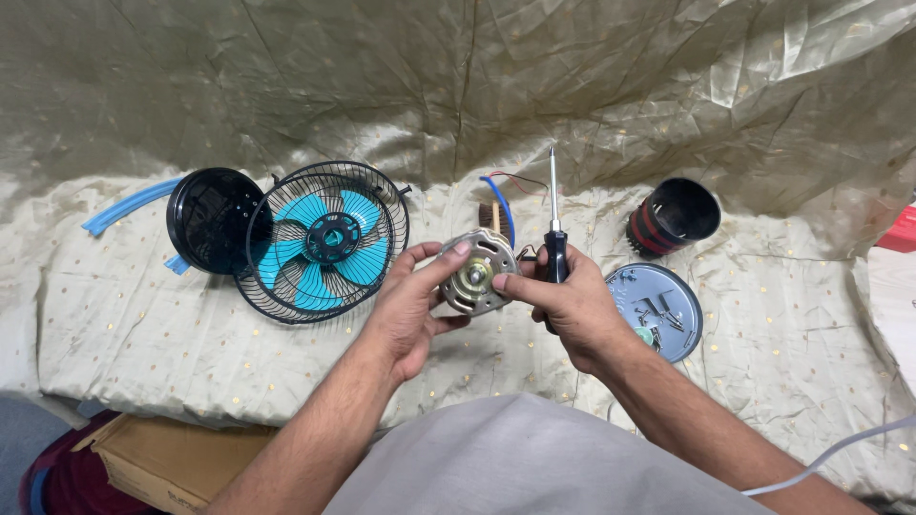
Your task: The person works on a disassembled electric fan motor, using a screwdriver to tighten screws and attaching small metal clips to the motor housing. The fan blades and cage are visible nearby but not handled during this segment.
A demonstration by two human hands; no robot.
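Note:
A round silver fan motor (476,272) with a brass centre is held up between both hands over the cloth-covered table. My left hand (410,305) grips its left rim with thumb and fingers. My right hand (568,300) presses a thumb on the motor's right face and also clutches a screwdriver (553,224) with a black handle, its shaft pointing up and away. Red and blue wires (506,195) trail behind the motor.
A black wire fan guard with turquoise blades (324,240) lies to the left, beside a black round rear cover (205,219). A grey round lid holding screws (658,310) sits right, a black-and-red cylindrical housing (673,217) beyond it. A cardboard box (162,463) is below.

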